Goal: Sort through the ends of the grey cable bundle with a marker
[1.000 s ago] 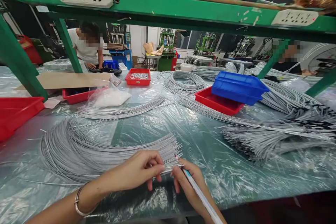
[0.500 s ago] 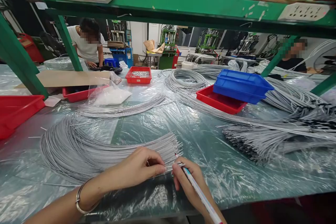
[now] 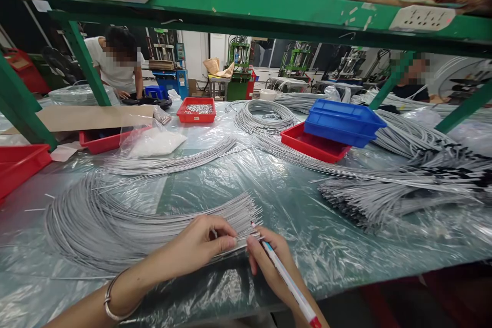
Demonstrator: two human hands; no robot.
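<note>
A curved bundle of thin grey cables (image 3: 126, 220) lies on the plastic-covered table, its cut ends fanned out near the front edge. My left hand (image 3: 200, 243), a bangle on its wrist, pinches the cable ends between thumb and fingers. My right hand (image 3: 271, 261) is closed round a white pen with a red tip (image 3: 290, 284), and the pen's point touches the cable ends (image 3: 251, 223).
More grey cable bundles lie at the right (image 3: 388, 197) and in the middle (image 3: 169, 161). A blue tray (image 3: 342, 123) sits on a red tray (image 3: 307, 146). Other red trays stand at the left (image 3: 17, 161) and back (image 3: 199, 110). Two people work across the table. A green shelf (image 3: 246, 7) hangs overhead.
The view has drifted slightly left and down. Both hands stay at the cable ends, with the left fingers shifting a little along them.
</note>
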